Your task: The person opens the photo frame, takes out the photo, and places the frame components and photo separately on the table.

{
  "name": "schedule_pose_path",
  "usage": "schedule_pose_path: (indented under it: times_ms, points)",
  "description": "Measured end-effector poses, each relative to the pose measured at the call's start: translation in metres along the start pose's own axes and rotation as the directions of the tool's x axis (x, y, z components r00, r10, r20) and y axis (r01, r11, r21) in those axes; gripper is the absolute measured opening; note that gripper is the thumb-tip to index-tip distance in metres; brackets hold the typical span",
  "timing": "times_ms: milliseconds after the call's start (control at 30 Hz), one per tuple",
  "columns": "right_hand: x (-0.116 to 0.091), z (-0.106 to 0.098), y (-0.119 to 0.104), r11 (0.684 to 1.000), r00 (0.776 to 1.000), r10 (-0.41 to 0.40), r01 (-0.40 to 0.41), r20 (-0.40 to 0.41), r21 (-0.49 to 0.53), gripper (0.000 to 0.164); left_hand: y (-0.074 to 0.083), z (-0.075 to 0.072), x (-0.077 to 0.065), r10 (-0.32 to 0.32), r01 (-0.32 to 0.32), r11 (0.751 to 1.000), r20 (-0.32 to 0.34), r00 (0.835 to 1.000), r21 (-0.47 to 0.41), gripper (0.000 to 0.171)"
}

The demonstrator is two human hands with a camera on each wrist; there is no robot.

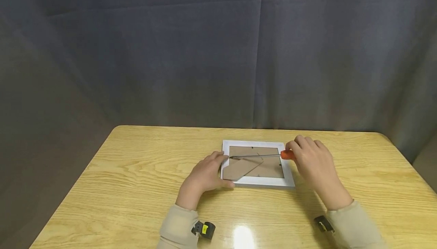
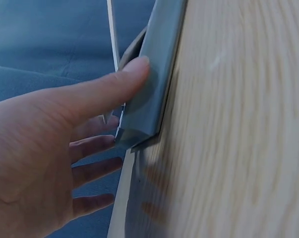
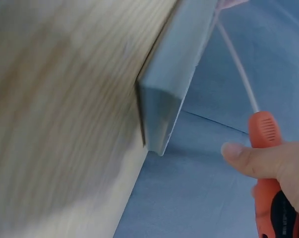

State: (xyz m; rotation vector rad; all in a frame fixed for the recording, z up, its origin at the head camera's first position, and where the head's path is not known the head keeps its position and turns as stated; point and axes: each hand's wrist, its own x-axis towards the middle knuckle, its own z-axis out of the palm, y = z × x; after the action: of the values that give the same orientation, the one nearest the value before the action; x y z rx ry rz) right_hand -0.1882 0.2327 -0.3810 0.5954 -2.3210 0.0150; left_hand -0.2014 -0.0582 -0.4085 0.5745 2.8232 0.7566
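Wooden table (image 1: 112,188) under a white picture frame (image 1: 261,181) lying back up, left hand (image 1: 205,175) at the frame's left end, fingers (image 2: 97,171) spread, thumb (image 2: 138,70) against the near edge, screwdriver (image 1: 254,156) over the frame, right hand (image 1: 312,162) at its right, gripping the orange handle (image 1: 286,155).

Hung at left, far and right with dark creased curtain (image 1: 191,59) — furnished with a yellowish wood-grain table (image 1: 136,158), marked by bright glare (image 1: 243,237) on the near side.
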Motion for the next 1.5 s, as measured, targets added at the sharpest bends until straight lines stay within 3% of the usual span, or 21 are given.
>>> schedule_pose_path:
  times_ms: [233, 400, 733, 833, 1100, 1300, 1500]
  points:
    - [0.011, 0.006, 0.011, 0.989, 0.989, -0.145, 0.145, -0.014, -0.010, 0.018, -0.004, -0.002, 0.000, 0.038, -0.038, 0.999, 0.014, 0.999, 0.029, 0.097]
    - [0.018, 0.008, 0.023, 0.973, 0.972, -0.232, 0.232, 0.031, -0.013, 0.020, -0.004, -0.001, 0.001, 0.040, -0.041, 0.999, 0.019, 0.999, 0.027, 0.097]
    - [0.026, 0.010, 0.034, 0.961, 0.962, -0.274, 0.274, 0.002, 0.028, 0.023, -0.007, 0.002, 0.006, 0.051, -0.053, 0.997, 0.026, 0.998, 0.053, 0.098]
    - [0.026, 0.009, 0.035, 0.955, 0.955, -0.295, 0.293, 0.026, 0.053, 0.023, -0.008, 0.003, 0.005, 0.051, -0.052, 0.997, 0.021, 0.998, 0.059, 0.098]
    - [0.029, 0.002, 0.032, 0.926, 0.921, -0.371, 0.359, 0.119, 0.115, 0.020, -0.002, 0.003, 0.000, 0.036, -0.037, 0.997, 0.017, 0.999, 0.068, 0.095]
    - [0.046, -0.010, 0.020, 0.907, 0.902, -0.421, 0.417, 0.094, 0.060, 0.011, -0.005, 0.000, -0.004, 0.052, -0.052, 0.998, 0.004, 0.999, 0.045, 0.094]
    - [0.067, -0.024, 0.006, 0.867, 0.860, -0.489, 0.498, 0.144, -0.032, 0.015, -0.008, 0.001, -0.006, 0.060, -0.060, 0.998, -0.006, 0.998, 0.032, 0.094]
